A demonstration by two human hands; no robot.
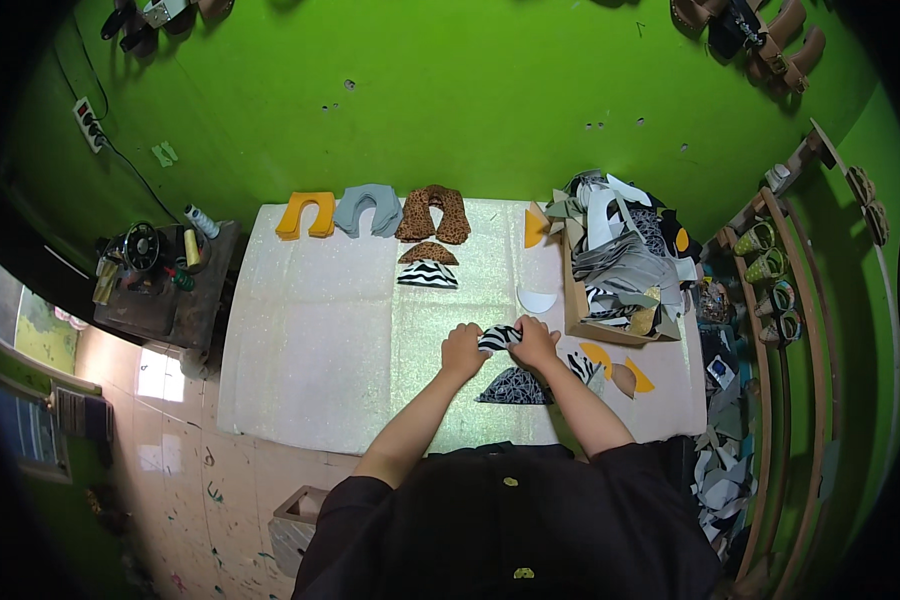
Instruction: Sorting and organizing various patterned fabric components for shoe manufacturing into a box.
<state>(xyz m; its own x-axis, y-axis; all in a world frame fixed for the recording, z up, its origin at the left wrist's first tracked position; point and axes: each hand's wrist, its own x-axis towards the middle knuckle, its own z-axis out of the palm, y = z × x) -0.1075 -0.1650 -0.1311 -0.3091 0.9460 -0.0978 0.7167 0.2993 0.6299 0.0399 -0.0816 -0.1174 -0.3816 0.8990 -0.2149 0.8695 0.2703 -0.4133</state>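
Note:
Between my two hands is a zebra-striped half-round cut piece (498, 338), held just above the table. My left hand (462, 350) is closed on its left end, and my right hand (536, 342) grips the right end. Just below them lies a dark grey half-round piece (513, 387) with a scribbled pattern. Beyond my hands, another zebra-striped piece (428, 275) lies in front of a leopard-print half-round piece (429, 253). By my right forearm, more zebra-striped (582, 366), yellow (638, 378) and brown (623, 378) pieces lie loosely. My fingertips are partly hidden.
Stacks of U-shaped pieces in yellow (305, 215), grey (368, 210) and leopard print (434, 213) line the table's far edge. A cardboard box (610, 332) heaped with scraps stands right. A sewing machine (142, 250) is at left, a wooden rack (785, 420) at far right.

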